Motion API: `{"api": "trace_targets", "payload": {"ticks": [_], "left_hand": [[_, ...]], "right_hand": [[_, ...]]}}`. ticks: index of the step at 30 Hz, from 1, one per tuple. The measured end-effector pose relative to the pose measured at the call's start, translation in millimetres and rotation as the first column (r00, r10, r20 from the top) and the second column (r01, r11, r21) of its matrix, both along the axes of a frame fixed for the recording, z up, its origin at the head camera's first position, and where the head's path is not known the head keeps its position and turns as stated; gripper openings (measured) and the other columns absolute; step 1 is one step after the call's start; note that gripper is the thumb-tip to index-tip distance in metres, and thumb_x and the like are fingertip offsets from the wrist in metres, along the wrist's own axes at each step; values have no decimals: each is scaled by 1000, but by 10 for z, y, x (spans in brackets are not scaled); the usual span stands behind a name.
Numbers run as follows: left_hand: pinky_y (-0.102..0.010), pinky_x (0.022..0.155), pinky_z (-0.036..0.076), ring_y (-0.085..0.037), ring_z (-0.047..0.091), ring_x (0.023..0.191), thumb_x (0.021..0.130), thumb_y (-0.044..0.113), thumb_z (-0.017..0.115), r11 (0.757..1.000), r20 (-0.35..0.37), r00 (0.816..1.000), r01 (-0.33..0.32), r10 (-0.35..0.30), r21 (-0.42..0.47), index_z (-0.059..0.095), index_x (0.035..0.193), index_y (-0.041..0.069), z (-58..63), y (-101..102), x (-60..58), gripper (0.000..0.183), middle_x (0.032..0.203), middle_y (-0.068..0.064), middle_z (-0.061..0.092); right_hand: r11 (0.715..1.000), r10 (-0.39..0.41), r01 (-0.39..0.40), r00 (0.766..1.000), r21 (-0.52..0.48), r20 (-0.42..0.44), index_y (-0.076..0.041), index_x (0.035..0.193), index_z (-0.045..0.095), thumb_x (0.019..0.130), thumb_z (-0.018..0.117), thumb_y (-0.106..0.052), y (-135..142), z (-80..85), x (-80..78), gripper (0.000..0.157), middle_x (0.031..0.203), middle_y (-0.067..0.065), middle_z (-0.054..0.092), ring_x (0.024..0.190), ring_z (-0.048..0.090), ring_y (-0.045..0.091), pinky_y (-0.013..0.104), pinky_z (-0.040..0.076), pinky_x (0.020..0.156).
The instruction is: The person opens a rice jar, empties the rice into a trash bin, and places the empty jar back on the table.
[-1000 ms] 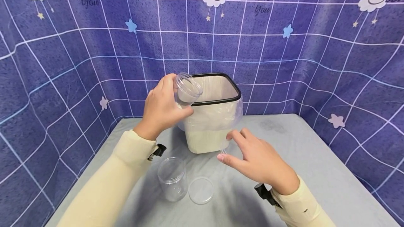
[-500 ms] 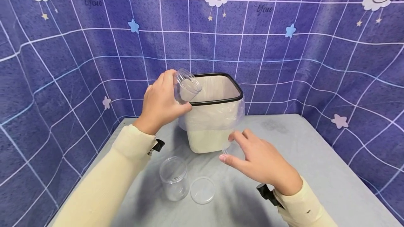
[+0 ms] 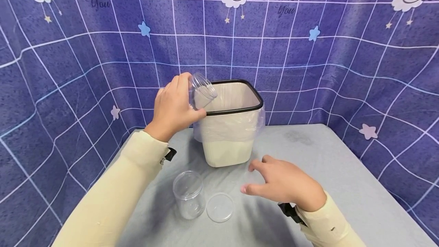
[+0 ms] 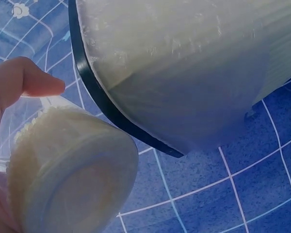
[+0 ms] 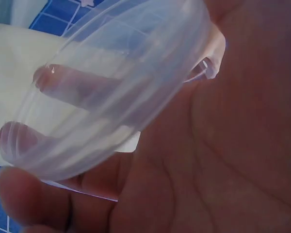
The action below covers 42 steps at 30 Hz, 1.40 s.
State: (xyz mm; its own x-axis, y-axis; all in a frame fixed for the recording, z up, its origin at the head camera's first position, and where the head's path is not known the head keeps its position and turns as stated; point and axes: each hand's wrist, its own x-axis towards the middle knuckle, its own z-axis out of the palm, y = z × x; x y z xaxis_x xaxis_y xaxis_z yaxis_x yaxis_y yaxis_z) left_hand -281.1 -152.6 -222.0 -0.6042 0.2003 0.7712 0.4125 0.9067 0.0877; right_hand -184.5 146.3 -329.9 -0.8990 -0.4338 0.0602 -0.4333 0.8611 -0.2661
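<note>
My left hand (image 3: 173,106) grips a clear plastic jar (image 3: 203,93), tilted with its mouth towards the bin's near left rim. Pale, grain-like contents lie inside the jar, seen through its base and wall in the left wrist view. The white bin (image 3: 228,151) has a black rim and a clear liner bag (image 3: 233,125) folded over its outside. Low over the table, in front of the bin, my right hand (image 3: 286,182) holds a clear round lid (image 5: 106,97) between thumb and fingers. That lid barely shows in the head view.
A second clear jar (image 3: 188,197) stands uncovered on the grey tabletop (image 3: 308,155), with another clear lid (image 3: 220,207) lying flat beside it on the right. Behind and at both sides hangs a blue-purple curtain (image 3: 219,48) with a white grid.
My right hand has come down and nearer to me, with the lid in it. The left hand and its jar have shifted slightly up and left, the jar still tilted at the bin.
</note>
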Motion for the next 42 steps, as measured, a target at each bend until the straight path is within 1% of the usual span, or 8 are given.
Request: {"api": "trace_targets", "payload": {"ticks": [8, 17, 22, 26, 29, 33, 38, 42], "left_hand": [[-49, 75, 46, -31, 59, 84, 58, 37, 84, 1000, 1, 1000, -1, 1, -11, 54, 127, 8, 29, -11, -11, 81, 100, -7, 59], [-49, 74, 46, -30, 59, 83, 58, 36, 85, 1000, 24, 1000, -5, 5, -17, 54, 125, 8, 11, -48, -35, 78, 100, -6, 59], [-49, 73, 46, -30, 59, 84, 58, 37, 85, 1000, 37, 999, -20, 21, -22, 53, 128, 8, 27, -75, -49, 82, 101, -6, 58], [-48, 71, 43, -31, 59, 86, 59, 39, 85, 999, 49, 998, -33, 35, -27, 52, 130, 9, 52, -87, -54, 84, 104, -7, 59], [-47, 72, 43, -31, 59, 88, 59, 39, 85, 999, 63, 997, -41, 43, -28, 52, 132, 9, 67, -90, -53, 86, 107, -7, 59], [-48, 74, 44, -32, 59, 91, 60, 40, 85, 998, 84, 995, -48, 50, -32, 51, 135, 9, 75, -98, -52, 88, 111, -8, 60], [-48, 74, 44, -32, 59, 90, 60, 42, 87, 998, 91, 994, -58, 61, -31, 51, 134, 9, 69, -127, -53, 88, 110, -8, 60], [-48, 74, 43, -31, 59, 90, 59, 42, 87, 997, 95, 993, -66, 69, -26, 51, 133, 10, 62, -150, -54, 89, 107, -7, 60]], "right_hand": [[1000, 16, -16, 999, 11, -32, -34, 128, 63, 83, 67, -74, 2, -3, -13, 60, 102, -7, 55, 79, 57, 8, 40, 52, 80], [999, 33, -33, 997, 12, -64, -33, 128, 62, 79, 76, -65, 14, -67, -40, 61, 99, -7, 53, 79, 55, 9, 38, 51, 77], [999, 50, -50, 993, 6, -108, -29, 128, 62, 80, 77, -63, 25, -137, -58, 61, 98, -6, 53, 76, 54, 10, 36, 50, 73], [998, 56, -57, 982, -3, -178, -28, 127, 63, 81, 77, -62, 37, -199, -86, 59, 97, -5, 54, 74, 53, 10, 35, 49, 69], [999, 50, -48, 976, 12, -212, -26, 127, 63, 81, 76, -63, 59, -280, -106, 59, 98, -3, 55, 73, 56, 12, 37, 50, 66], [997, 33, -16, 973, 74, -227, -24, 124, 64, 79, 76, -65, 116, -465, -113, 62, 97, 0, 57, 70, 59, 15, 39, 50, 61], [988, 19, 18, 972, 152, -236, -21, 118, 64, 73, 79, -69, 210, -682, -83, 67, 89, 2, 56, 61, 56, 17, 40, 48, 54], [985, 21, 22, 970, 173, -242, -20, 115, 64, 71, 79, -71, 269, -777, -57, 69, 87, 2, 55, 58, 54, 19, 41, 47, 52]]}}
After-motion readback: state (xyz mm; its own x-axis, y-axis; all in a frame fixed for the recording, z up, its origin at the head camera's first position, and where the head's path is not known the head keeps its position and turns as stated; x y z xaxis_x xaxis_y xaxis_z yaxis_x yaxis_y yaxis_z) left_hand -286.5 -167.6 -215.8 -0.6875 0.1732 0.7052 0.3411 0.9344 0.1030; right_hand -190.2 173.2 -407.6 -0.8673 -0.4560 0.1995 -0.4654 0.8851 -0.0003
